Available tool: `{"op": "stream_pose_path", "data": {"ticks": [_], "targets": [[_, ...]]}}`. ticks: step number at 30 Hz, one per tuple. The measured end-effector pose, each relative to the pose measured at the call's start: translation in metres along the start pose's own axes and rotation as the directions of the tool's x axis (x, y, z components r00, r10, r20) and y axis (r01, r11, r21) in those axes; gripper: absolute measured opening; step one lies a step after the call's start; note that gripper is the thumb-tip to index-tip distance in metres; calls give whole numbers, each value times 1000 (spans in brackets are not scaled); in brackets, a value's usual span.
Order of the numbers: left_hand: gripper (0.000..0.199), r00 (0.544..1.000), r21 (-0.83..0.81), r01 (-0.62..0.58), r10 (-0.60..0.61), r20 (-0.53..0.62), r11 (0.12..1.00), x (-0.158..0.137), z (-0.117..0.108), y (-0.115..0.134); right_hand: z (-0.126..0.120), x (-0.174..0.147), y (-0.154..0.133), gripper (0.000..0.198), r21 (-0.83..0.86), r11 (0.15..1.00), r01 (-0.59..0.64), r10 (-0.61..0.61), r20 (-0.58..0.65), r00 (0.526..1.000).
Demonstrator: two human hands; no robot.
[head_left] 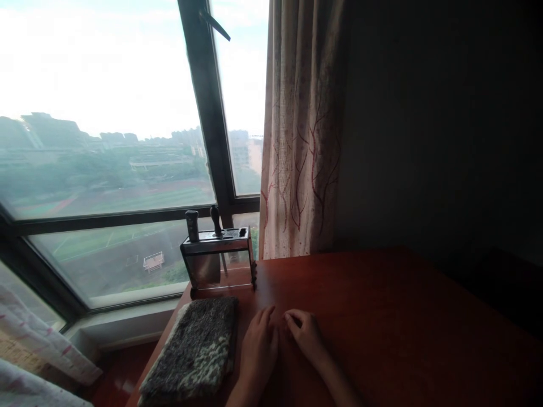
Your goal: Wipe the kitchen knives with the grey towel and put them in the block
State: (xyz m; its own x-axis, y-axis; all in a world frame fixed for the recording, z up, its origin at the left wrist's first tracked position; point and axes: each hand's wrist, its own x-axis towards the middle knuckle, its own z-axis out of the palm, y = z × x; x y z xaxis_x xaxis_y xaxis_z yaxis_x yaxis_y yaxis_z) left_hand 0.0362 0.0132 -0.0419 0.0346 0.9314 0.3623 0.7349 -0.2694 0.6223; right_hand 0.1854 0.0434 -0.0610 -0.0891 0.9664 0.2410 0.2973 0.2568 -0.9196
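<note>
My left hand (259, 347) rests on the brown wooden table (360, 316), its fingers stretched forward and nothing visible in them. Beside it on the right lies my right hand (306, 334), thumb and fingertips curled together in a loop; the small gap inside shows only dark table. The two hands are close but apart. Just left of my left hand is a folded grey and white fuzzy cloth (195, 347). Beyond the cloth stands a knife block (218, 234) with a metal frame and clear sides, two dark handles sticking up from its top. A broad blade shows through its side.
A large window (106, 215) with dark frames fills the left, overlooking a sports field and buildings. A patterned curtain (297, 141) hangs behind the table's far edge. Another pale curtain (38, 339) is at lower left. The right side is a dark wall (424, 124).
</note>
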Motion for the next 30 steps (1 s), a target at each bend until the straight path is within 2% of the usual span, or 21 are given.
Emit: {"op": "stream_pose_path", "data": {"ticks": [4,6,9,13,17,19,21,23,26,27,28,30], "targets": [[40,997,345,-48,66,-42,937,-11,-33,-1,1,-1,1,34,-24,1000,9,-9,-3,1000],[40,997,505,5,37,-73,863,-16,-52,-4,1,-2,1,33,-27,1000,9,-9,1,1000],[43,991,672,129,-73,-111,729,-21,-73,-9,2,-3,1,33,-25,1000,10,-10,8,1000],[54,975,756,178,-218,-49,630,-19,-80,-13,2,-2,1,32,-18,1000,16,-16,7,1000],[39,967,783,163,-255,-6,601,-10,-76,-13,2,-1,1,33,0,1000,17,-17,6,1000],[36,958,763,178,-286,9,621,-5,-77,-15,2,0,2,33,18,1000,13,-13,8,1000],[34,946,692,220,-322,19,687,0,-82,-21,2,0,3,34,43,999,3,-4,8,1000],[34,936,538,291,-351,9,791,4,-89,-28,2,0,4,34,75,997,-13,12,9,1000],[36,921,109,389,-390,-17,915,8,-98,-36,1,0,5,37,142,989,-52,50,13,999],[35,912,-78,410,-411,0,909,9,-99,-36,1,0,5,39,169,983,-69,68,16,998],[34,902,-271,423,-431,32,865,10,-100,-34,1,0,5,41,198,976,-89,87,19,996],[34,885,-606,417,-454,102,677,12,-99,-27,0,0,5,46,262,956,-129,125,33,992]]}}
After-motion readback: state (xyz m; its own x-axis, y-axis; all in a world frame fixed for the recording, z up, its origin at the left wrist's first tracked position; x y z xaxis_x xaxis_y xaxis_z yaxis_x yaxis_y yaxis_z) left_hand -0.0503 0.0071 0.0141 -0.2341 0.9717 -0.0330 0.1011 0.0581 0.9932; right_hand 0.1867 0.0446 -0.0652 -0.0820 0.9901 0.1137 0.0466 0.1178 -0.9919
